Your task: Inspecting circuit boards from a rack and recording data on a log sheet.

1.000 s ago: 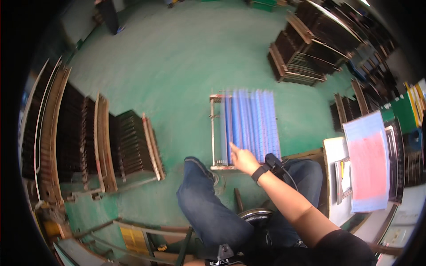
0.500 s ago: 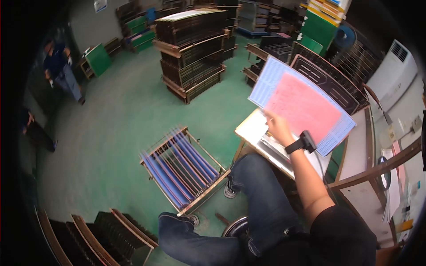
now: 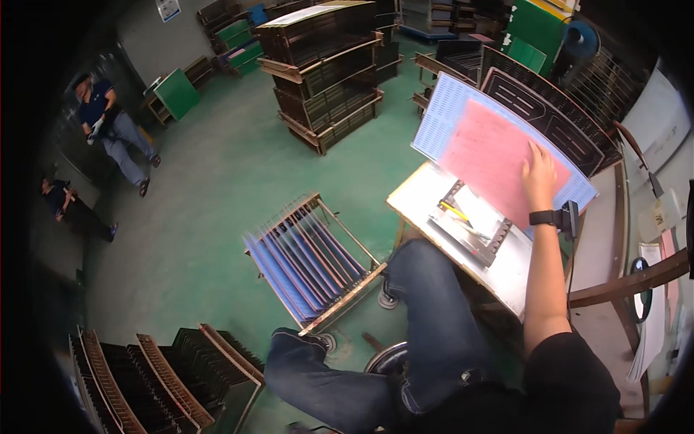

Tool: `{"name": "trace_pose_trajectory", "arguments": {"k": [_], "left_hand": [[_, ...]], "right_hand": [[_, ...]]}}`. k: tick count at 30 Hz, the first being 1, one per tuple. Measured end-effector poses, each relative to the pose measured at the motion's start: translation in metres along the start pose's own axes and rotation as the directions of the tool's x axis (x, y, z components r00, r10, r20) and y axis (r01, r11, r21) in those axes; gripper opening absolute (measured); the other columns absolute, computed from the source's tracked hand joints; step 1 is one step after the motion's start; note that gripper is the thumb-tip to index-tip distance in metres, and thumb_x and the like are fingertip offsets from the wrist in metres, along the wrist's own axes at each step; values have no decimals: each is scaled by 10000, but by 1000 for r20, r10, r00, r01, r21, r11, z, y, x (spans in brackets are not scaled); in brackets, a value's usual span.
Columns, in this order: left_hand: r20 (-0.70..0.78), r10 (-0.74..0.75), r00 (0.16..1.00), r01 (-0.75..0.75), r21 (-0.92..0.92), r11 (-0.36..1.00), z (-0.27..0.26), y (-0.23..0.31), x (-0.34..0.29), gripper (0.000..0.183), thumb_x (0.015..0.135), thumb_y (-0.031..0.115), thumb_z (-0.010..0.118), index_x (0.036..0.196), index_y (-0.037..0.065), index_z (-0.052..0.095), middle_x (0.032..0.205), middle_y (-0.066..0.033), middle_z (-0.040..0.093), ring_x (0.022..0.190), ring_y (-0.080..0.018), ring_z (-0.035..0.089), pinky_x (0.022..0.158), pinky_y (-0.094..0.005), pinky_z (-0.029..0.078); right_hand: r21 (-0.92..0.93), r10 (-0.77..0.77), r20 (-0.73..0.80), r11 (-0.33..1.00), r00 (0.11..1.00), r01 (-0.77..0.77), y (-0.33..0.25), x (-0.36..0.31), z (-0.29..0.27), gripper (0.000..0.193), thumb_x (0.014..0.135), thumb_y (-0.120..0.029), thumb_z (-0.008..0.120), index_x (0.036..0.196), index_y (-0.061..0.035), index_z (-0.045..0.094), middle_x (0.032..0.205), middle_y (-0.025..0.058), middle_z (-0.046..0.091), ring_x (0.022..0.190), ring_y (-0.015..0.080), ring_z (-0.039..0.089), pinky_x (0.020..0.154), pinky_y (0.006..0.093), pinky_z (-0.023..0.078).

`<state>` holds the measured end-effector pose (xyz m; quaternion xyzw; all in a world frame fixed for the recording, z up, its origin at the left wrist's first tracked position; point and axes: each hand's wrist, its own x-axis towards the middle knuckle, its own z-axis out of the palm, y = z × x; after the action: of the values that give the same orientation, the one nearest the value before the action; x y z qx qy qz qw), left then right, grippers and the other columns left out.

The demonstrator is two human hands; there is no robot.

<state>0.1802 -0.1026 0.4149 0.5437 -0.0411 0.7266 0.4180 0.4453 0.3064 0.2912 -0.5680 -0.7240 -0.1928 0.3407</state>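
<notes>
On the right, a panel with a pink middle (image 3: pixel 491 141) and a light blue patterned border leans at a slant behind a white-topped table (image 3: pixel 408 192). My right hand (image 3: pixel 540 177) rests on the pink area near its right side, fingers stretched out and holding nothing. A dark band with a small black device (image 3: pixel 560 217) sits on that wrist. In front of the panel on the table lies a flat piece with dark notched strips (image 3: pixel 500 237), and on it a yellow pen-like stick (image 3: pixel 454 211). My left hand is out of view.
A slotted rack (image 3: pixel 347 298) holding blue panels stands on the floor left of my knee. More dark racks (image 3: pixel 170 372) are at lower left, and stacked ones (image 3: pixel 329 79) farther back. Two people (image 3: pixel 108 123) stand at far left. A curved wooden rail (image 3: pixel 622 286) is at right.
My right hand has moved right, from the panel's lower left edge onto its pink area. The notched piece and yellow stick now show. One person at far left has shifted.
</notes>
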Motion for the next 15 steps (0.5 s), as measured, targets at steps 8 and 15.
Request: {"name": "trace_pose_trajectory", "arguments": {"k": [8, 15], "left_hand": [[-290, 562, 774, -374, 507, 776, 45, 0, 27, 136, 881, 183, 514, 788, 85, 496, 765, -44, 489, 702, -202, 493, 556, -299, 393], [-211, 475, 854, -317, 512, 798, 35, 5, 10, 159, 875, 211, 504, 750, 113, 502, 758, -3, 467, 725, -187, 472, 582, -338, 401]], "right_hand": [[-256, 94, 7, 962, 996, -89, 9, 31, -20, 441, 726, -220, 708, 1113, -97, 537, 1080, 96, 532, 1032, 283, 498, 835, 451, 400], [-358, 55, 244, 933, 968, 37, -2, 39, -32, 197, 741, -254, 685, 817, -81, 631, 949, 118, 582, 965, 310, 530, 769, 457, 426]]}}
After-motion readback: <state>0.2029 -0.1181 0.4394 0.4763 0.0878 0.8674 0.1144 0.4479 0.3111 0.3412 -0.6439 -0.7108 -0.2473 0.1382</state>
